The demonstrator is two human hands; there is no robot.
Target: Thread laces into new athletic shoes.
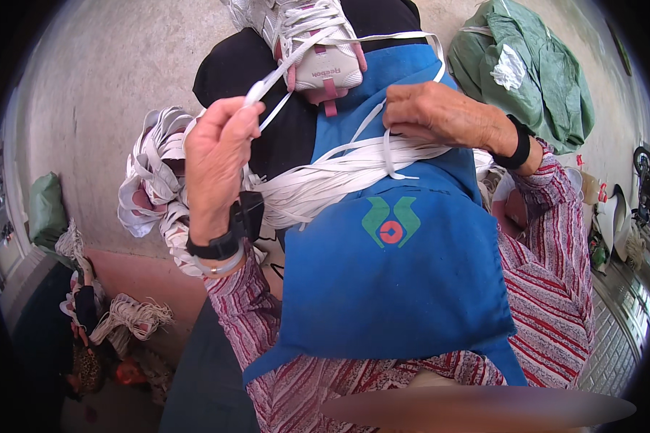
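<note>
Left hand (224, 155) pinching white shoelace (297, 56) by the shoe (332, 71) — right hand (444, 112) grasping shoelace too, over lace bundle (307, 193)

A large, slumped green sack (556, 108) sits on a grey concrete floor (108, 94), a crumpled white scrap (509, 68) against its side. Right of the sack and lower is a dark wheel (643, 167); farther below the sack, pale paving (610, 353). Far left of the sack and lower are a smaller green bag (45, 209) and, lower again, another person's dark sleeve (86, 307).
</note>
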